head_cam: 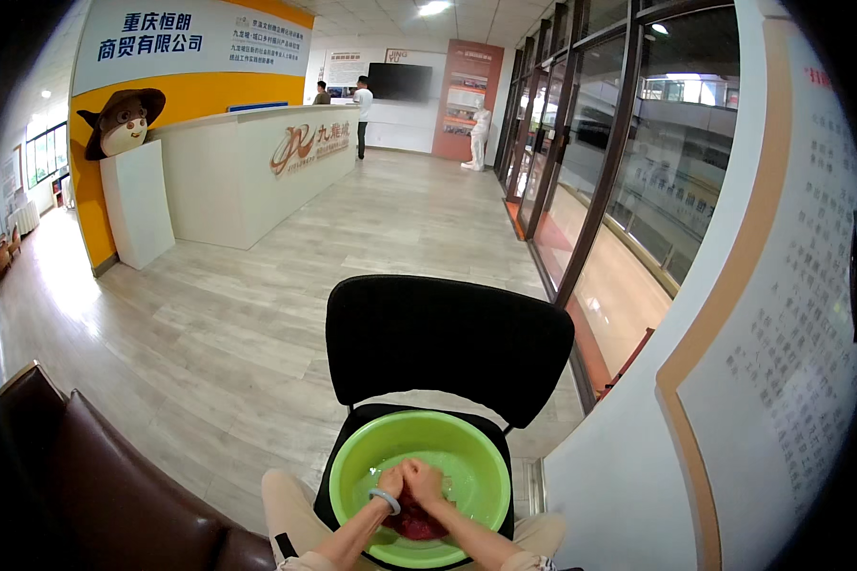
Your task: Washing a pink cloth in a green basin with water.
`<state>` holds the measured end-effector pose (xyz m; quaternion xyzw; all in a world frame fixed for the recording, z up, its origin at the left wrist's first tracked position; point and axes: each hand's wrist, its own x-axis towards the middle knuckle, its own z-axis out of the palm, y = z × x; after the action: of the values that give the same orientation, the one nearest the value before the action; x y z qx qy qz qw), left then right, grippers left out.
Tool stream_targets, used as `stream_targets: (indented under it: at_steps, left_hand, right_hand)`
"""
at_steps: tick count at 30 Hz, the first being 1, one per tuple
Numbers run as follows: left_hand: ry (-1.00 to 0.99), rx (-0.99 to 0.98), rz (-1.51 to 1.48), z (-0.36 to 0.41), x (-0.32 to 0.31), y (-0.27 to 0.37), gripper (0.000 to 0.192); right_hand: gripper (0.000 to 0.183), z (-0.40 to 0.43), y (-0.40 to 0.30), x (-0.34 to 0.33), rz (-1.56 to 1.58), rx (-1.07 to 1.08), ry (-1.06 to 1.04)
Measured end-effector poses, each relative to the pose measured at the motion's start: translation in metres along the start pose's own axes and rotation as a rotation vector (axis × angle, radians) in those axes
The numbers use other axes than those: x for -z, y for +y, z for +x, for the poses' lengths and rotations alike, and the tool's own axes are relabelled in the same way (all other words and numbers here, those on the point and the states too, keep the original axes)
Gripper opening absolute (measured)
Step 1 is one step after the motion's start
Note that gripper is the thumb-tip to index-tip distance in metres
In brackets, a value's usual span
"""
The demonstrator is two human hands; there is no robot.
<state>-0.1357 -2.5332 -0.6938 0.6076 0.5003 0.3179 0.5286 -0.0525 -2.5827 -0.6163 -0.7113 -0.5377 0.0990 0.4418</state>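
Observation:
A green plastic basin (pixel 482 457) with water in it rests on the seat of a black chair (pixel 446 342). Over the basin my left hand (pixel 391 483) and my right hand (pixel 422 479) are pressed together, both closed on a dark red cloth (pixel 418 522). The cloth hangs below my hands and lies partly in the water. A pale bangle (pixel 385 500) circles my left wrist. My fingers partly hide the upper part of the cloth.
A brown leather sofa (pixel 136 492) stands at the lower left. A white wall panel (pixel 614 457) rises close on the right, beside glass doors. Farther off are a white reception counter (pixel 207 185), a white statue (pixel 478 135) and two people (pixel 362 107).

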Motion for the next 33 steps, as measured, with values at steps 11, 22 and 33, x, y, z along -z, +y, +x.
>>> stream_targets:
  at_steps: [11,22,33]
  left_hand:
    - [0.177,-0.178,0.744,-0.032,0.043,0.071,0.030]
    - [0.091,-0.036,0.011,-0.016,0.043,0.047,0.030]
    - [0.162,-0.143,0.886,-0.034,0.044,0.071,0.029]
  right_hand:
    - [0.037,0.025,0.024,0.028,-0.319,0.032,-0.528]
    - [0.019,0.007,0.008,0.012,-0.491,-0.012,-0.372]
    - [0.028,0.006,0.021,0.021,-0.529,-0.089,-0.104]
